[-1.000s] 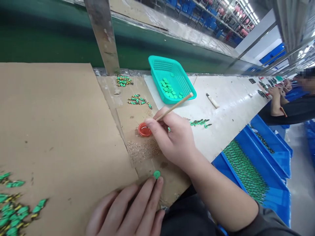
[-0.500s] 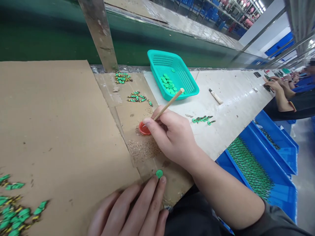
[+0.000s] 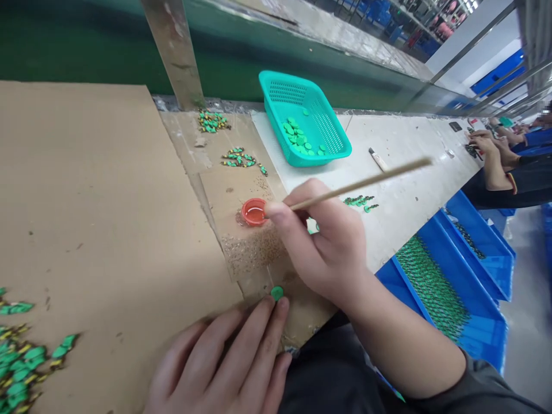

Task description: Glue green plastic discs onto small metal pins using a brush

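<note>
Brown cardboard (image 3: 107, 172) covers the bench (image 3: 414, 155) around the left hand (image 3: 228, 362), green-and-yellow pieces (image 3: 19, 368) heaped to its left. That hand lies with fingers stretched and close together, tips touching a green disc (image 3: 276, 293) just ahead (whether they grip it, I cannot tell). Farther ahead, a red cup (image 3: 252, 223) stands beside the right hand (image 3: 330, 244), which pinches a wooden stick (image 3: 362, 183). Beyond that hand sits a teal basket (image 3: 313, 160); to its right, blue bins (image 3: 487, 336).

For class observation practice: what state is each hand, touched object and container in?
Thin wooden stick: gripped, slanted.
Right hand: closed around stick.
Round green disc: lying flat.
Left hand: fingers extended, touching disc.
Round red plastic cup: open, liquid inside.
Perforated green plastic basket: open, partly filled.
Blue plastic bins: open, some filled.
</note>
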{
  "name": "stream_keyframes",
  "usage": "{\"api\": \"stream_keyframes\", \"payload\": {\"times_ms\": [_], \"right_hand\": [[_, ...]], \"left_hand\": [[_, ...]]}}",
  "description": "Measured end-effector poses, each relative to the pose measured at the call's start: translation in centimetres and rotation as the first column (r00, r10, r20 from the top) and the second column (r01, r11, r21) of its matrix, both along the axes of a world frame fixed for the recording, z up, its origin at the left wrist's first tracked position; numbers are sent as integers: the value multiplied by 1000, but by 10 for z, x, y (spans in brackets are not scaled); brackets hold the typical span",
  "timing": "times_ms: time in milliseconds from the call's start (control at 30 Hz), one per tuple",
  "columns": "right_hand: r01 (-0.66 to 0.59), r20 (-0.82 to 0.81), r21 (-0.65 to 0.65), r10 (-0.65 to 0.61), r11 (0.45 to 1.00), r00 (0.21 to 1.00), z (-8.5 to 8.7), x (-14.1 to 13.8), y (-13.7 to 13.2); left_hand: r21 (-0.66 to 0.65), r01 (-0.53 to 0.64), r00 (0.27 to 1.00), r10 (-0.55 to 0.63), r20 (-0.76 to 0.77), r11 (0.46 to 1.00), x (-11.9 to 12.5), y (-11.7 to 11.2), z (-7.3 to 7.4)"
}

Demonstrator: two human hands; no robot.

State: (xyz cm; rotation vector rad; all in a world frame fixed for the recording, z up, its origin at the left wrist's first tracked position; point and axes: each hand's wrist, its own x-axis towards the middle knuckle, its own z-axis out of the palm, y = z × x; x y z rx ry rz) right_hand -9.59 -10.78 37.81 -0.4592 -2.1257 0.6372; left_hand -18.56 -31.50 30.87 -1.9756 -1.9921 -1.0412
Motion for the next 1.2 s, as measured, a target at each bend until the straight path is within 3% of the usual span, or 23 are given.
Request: {"api": "stream_keyframes", "payload": {"times_ms": [200, 300, 733, 1200], "right_hand": [[-70, -56, -208, 60, 976, 997, -20, 60, -48], [-112, -40, -259, 105, 959, 994, -32, 74, -60], [-131, 52, -196, 144, 972, 988, -32, 69, -56], [-144, 50, -210, 158, 967, 986, -33, 69, -56]], "left_hand": [[-92, 52, 998, -49, 34, 994, 0, -6, 6], [-121, 50, 997, -43, 61, 991, 0, -9, 4], [-175, 79, 996, -71, 52, 981, 0, -18, 3], [-182, 90, 995, -81, 59, 979, 0, -19, 3]]}}
